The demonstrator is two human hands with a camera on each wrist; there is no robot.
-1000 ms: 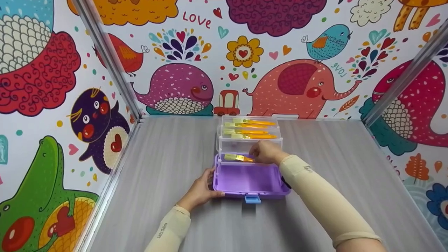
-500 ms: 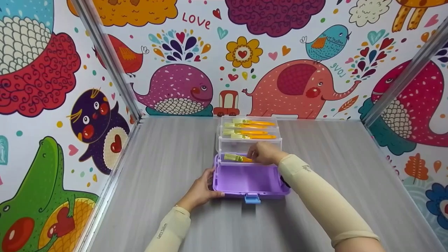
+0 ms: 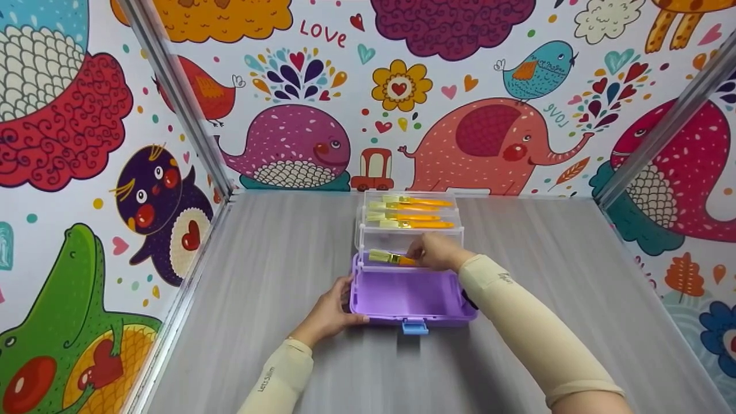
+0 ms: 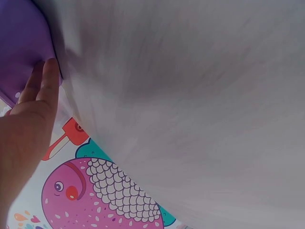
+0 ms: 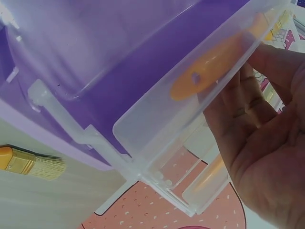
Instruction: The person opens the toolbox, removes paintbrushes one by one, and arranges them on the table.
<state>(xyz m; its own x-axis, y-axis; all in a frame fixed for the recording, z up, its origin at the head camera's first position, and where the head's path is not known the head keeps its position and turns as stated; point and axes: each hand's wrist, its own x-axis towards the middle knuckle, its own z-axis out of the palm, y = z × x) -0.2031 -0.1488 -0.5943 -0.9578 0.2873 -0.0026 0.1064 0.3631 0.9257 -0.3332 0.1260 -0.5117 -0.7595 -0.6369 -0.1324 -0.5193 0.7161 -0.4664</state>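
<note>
An open purple box (image 3: 411, 291) with clear fold-out trays stands on the table. In its nearest clear tray (image 3: 368, 267) lies a flat paintbrush (image 3: 384, 257) with an orange handle and pale bristles. My right hand (image 3: 435, 251) reaches into that tray and pinches the brush by its handle; the fingertips are partly hidden. In the right wrist view the orange handle (image 5: 205, 71) shows through the clear tray wall. My left hand (image 3: 329, 310) rests against the box's front left corner. Its thumb lies on the front side and its fairly straight fingers (image 4: 47, 86) touch the left side.
Several orange-handled paintbrushes (image 3: 411, 213) lie in the upper clear trays. A blue latch (image 3: 415, 326) hangs at the box front. Another paintbrush (image 5: 28, 162) lies on the table beside the box. Printed cartoon panels (image 3: 460, 75) surround the grey table (image 3: 276, 241).
My right hand has shifted slightly left along the brush in the nearest tray, and the brush has tilted a little. The left hand and the box have stayed put.
</note>
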